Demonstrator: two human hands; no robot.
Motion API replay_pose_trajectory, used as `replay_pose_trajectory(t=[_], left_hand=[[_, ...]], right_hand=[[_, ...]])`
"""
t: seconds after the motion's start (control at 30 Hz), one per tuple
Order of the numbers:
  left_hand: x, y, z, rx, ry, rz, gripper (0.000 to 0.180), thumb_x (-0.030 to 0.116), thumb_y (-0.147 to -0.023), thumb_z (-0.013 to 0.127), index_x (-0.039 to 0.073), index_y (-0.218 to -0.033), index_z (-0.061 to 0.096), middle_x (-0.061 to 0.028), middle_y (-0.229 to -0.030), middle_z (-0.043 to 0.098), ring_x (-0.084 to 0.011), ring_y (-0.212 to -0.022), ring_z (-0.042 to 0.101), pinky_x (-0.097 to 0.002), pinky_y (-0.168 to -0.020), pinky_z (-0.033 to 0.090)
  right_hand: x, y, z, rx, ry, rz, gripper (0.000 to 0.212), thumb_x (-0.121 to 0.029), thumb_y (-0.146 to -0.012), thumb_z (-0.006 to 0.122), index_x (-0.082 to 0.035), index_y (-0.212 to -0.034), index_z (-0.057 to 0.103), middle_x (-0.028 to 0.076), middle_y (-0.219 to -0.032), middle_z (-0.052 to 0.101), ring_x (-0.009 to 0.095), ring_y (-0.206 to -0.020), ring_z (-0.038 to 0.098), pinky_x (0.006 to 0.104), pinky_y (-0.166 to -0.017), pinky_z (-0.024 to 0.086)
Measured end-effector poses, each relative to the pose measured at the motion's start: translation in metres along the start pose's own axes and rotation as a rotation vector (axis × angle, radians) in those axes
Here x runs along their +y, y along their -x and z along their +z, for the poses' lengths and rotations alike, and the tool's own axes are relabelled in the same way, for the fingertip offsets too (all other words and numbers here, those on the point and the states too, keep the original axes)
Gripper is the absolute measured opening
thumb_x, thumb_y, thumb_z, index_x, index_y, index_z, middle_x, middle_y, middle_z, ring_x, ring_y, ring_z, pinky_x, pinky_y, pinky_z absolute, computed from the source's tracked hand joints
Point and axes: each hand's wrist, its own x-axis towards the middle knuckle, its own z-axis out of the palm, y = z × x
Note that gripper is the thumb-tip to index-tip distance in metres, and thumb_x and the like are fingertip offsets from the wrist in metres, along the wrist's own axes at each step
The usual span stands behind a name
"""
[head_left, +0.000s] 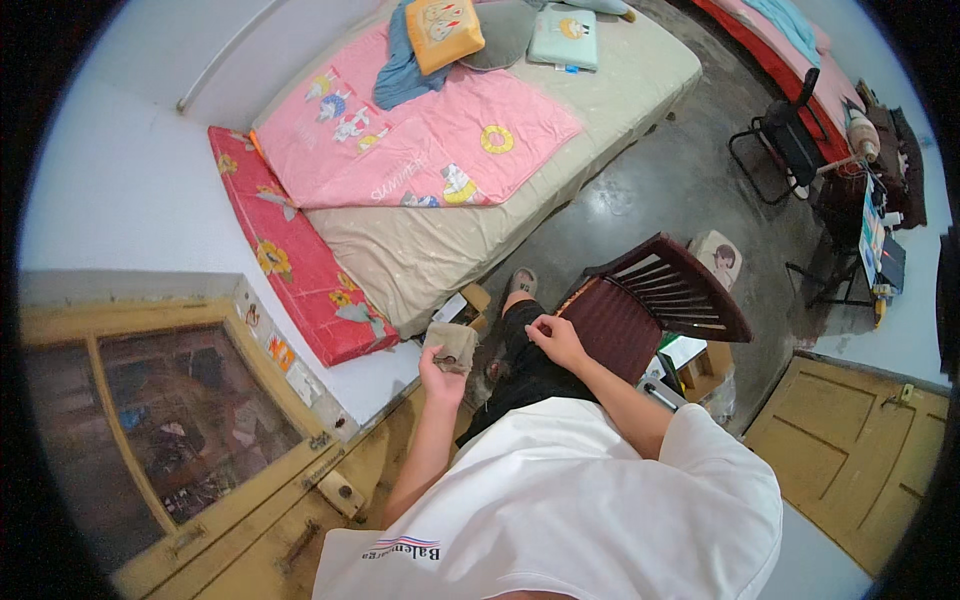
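My left hand is raised beside my left leg and is closed on a small, squarish grey-beige piece. It has a folded or hollow-looking face, and I cannot tell whether it is cloth or moulded card. Over my dark shorts hovers my right hand, its fingers curled together. Whatever they pinch, if anything, is too small to make out. Close to the right hand stands a dark brown wooden chair with a slatted back.
A bed with a pink blanket and cushions fills the upper left. An open cardboard box sits by its corner, another box beside the chair. A yellow-framed window is at left, a wooden door at right.
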Motion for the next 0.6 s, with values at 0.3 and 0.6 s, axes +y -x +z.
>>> replay_pose_trajectory(t=[0.3,0.6], left_hand=[[0.038,-0.067,0.108,0.037,-0.102,-0.007,0.036,0.016,-0.083,0.059,0.004,-0.117,0.063,-0.0105,-0.119,0.068,-0.0320,-0.110,0.065,-0.0448,-0.097,0.052],[0.027,-0.123,0.252,0.059,-0.324,-0.078,0.036,0.021,-0.086,0.059,0.003,-0.117,0.062,-0.0114,-0.120,0.068,-0.0311,-0.112,0.064,-0.0441,-0.099,0.049]], right_hand=[[-0.008,-0.134,-0.068,0.042,-0.033,0.018,0.027,-0.024,-0.094,0.070,0.002,-0.088,0.068,0.008,-0.070,0.066,0.012,-0.064,0.059,0.0317,-0.062,0.049],[-0.051,-0.160,-0.270,0.418,0.214,-0.108,0.016,-0.017,-0.087,0.072,-0.003,-0.084,0.068,0.015,-0.085,0.069,0.035,-0.084,0.066,0.0449,-0.075,0.052]])
